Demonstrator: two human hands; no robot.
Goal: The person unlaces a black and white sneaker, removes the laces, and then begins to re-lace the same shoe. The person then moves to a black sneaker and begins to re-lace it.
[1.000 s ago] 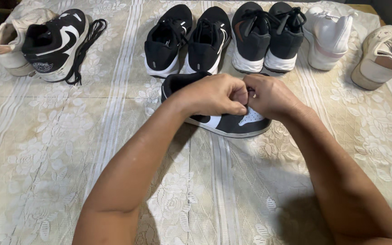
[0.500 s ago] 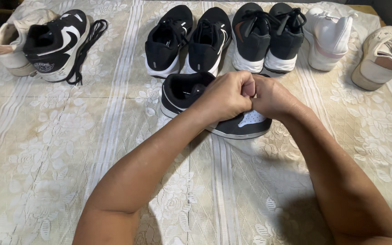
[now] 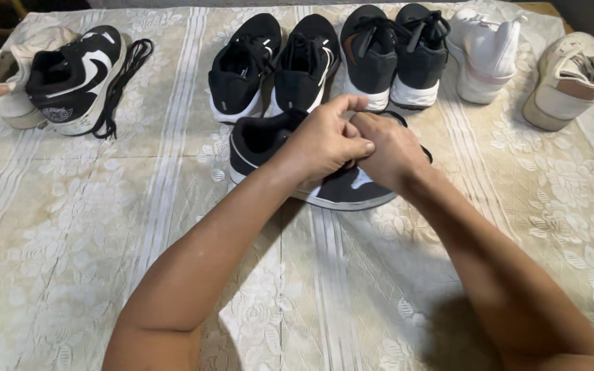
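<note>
Black-and-white sneaker (image 3: 269, 141) lay mid-bench on the lace cloth (image 3: 70, 227), toe toward the right edge. Left hand (image 3: 324, 141) and right hand (image 3: 390, 151) met over its upper, fingers pinched together on its black lace (image 3: 424, 152). Four black shoes (image 3: 324, 58) stood along the far edge.

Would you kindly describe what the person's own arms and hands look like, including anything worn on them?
Both arms are bare from the lower edge of the view to the fingertips: no sleeves, gloves, watch or bracelet show. The left hand and right hand carry no visible rings, though some fingers are hidden. The forearms are broad and taper to the wrists.
</note>
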